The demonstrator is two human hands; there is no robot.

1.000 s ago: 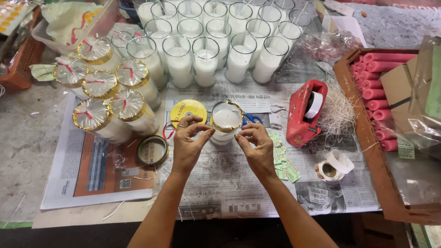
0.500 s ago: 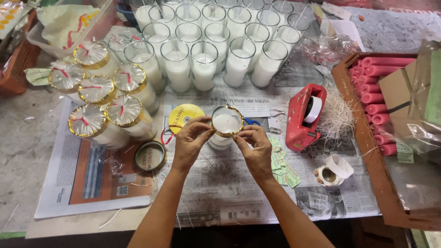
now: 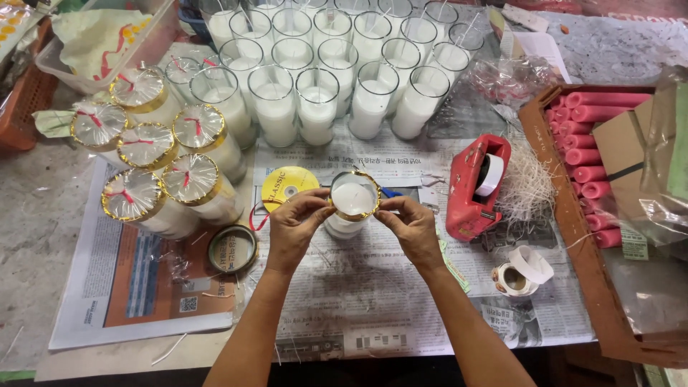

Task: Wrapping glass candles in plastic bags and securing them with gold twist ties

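A glass candle (image 3: 352, 199) filled with white wax stands on newspaper (image 3: 358, 287) in the middle of the table, with a gold band around its rim. My left hand (image 3: 294, 226) pinches the band at the rim's left side. My right hand (image 3: 412, 226) pinches it at the right side. Both hands touch the glass near its top. A yellow ribbon spool (image 3: 289, 185) lies just behind my left hand. The blue handle of scissors (image 3: 389, 192) shows behind the candle.
Several open white glass candles (image 3: 319, 64) stand at the back. Several covered, gold-rimmed candles (image 3: 154, 154) stand at the left. A red tape dispenser (image 3: 476, 183), a white tape roll (image 3: 519, 269), a gold tape ring (image 3: 233, 249) and a box of pink candles (image 3: 591, 154) surround the work spot.
Both hands closed in from apart onto the candle's rim and now press the gold band at its two sides. The view shifted slightly.
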